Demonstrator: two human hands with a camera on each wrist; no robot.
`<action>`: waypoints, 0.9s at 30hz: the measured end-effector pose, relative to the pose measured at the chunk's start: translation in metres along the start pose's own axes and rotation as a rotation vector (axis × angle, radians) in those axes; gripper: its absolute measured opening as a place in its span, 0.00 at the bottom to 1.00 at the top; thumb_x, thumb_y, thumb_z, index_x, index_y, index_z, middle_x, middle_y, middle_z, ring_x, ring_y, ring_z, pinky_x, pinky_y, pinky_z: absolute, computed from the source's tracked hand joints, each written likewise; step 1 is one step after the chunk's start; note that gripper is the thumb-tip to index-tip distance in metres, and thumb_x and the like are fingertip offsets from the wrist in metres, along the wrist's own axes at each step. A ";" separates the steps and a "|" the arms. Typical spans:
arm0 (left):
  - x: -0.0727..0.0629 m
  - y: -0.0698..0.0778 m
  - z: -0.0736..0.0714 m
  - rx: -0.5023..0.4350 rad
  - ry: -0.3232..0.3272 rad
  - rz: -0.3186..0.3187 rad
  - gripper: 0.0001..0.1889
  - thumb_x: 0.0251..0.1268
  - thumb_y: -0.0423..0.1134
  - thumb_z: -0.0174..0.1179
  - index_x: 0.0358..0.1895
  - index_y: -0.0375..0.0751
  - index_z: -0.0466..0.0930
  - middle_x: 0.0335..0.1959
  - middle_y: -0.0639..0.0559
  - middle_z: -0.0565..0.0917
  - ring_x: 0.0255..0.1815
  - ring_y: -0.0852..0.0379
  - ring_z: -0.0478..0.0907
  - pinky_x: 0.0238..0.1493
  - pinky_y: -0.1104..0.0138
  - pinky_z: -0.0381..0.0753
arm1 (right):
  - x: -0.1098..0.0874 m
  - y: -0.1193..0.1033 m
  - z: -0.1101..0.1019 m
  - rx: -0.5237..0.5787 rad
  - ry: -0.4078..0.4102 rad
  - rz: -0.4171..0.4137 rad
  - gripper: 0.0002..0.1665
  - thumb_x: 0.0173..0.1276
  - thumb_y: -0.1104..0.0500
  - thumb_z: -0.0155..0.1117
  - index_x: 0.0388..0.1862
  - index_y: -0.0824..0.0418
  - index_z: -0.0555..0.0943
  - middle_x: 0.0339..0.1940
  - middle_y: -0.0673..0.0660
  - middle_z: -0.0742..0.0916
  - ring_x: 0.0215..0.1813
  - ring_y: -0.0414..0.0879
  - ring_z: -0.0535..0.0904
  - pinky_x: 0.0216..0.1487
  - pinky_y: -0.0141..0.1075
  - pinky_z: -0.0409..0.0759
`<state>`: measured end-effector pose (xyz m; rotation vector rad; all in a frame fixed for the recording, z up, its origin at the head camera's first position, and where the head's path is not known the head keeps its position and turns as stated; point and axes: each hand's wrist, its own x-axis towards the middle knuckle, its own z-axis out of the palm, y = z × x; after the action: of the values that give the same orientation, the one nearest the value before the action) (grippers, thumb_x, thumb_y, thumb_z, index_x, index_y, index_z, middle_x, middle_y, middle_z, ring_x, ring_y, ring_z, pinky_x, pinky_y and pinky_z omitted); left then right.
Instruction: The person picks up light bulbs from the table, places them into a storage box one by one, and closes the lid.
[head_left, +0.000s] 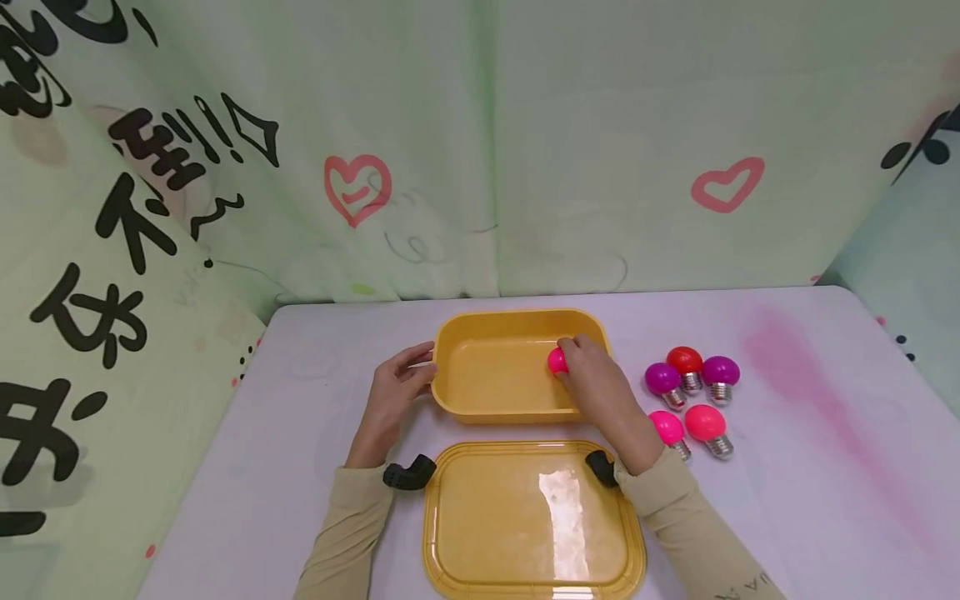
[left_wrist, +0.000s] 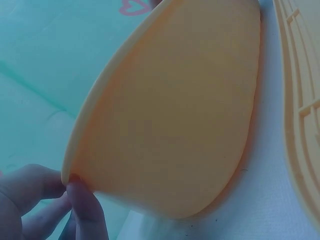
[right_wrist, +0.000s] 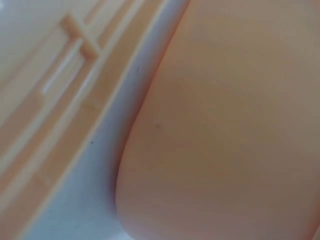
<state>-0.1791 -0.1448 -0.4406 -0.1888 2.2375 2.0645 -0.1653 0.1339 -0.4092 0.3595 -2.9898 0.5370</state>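
Note:
My left hand pinches the left rim of a yellow plastic box. In the left wrist view, thumb and fingertips of the left hand grip that rim near a corner. My right hand reaches over the box's right side and holds a bright pink light bulb inside the rim. The fingers hide the bulb's other end. In the right wrist view only the box's outer wall and the lid's edge appear; the hand and bulb are out of sight there.
A yellow lid lies flat in front of the box, below both wrists. Right of the box stand several bulbs: a red one, two purple ones, including this purple bulb, a pink one and a coral one. A curtain hangs behind the table.

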 end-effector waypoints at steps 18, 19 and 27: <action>0.000 -0.002 0.000 -0.014 0.001 0.011 0.21 0.67 0.31 0.60 0.63 0.39 0.77 0.57 0.40 0.79 0.51 0.45 0.81 0.39 0.72 0.84 | -0.029 -0.005 -0.036 0.028 0.070 -0.009 0.29 0.63 0.64 0.71 0.61 0.72 0.75 0.57 0.69 0.79 0.59 0.64 0.74 0.57 0.54 0.80; 0.000 -0.002 0.000 -0.013 0.001 0.011 0.21 0.67 0.31 0.60 0.63 0.39 0.77 0.57 0.40 0.79 0.51 0.45 0.81 0.39 0.72 0.84 | -0.031 -0.004 -0.038 0.029 0.066 -0.003 0.30 0.63 0.64 0.71 0.62 0.72 0.75 0.57 0.69 0.79 0.60 0.64 0.74 0.57 0.54 0.80; 0.001 -0.001 0.001 -0.009 0.003 0.006 0.21 0.68 0.31 0.60 0.63 0.39 0.77 0.57 0.41 0.79 0.51 0.46 0.81 0.40 0.72 0.84 | -0.046 0.005 -0.049 0.031 0.040 0.015 0.30 0.64 0.63 0.70 0.63 0.70 0.74 0.59 0.69 0.77 0.61 0.64 0.73 0.54 0.57 0.81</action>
<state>-0.1798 -0.1438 -0.4420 -0.1861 2.2337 2.0798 -0.1197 0.1653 -0.3707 0.3248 -2.9506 0.5851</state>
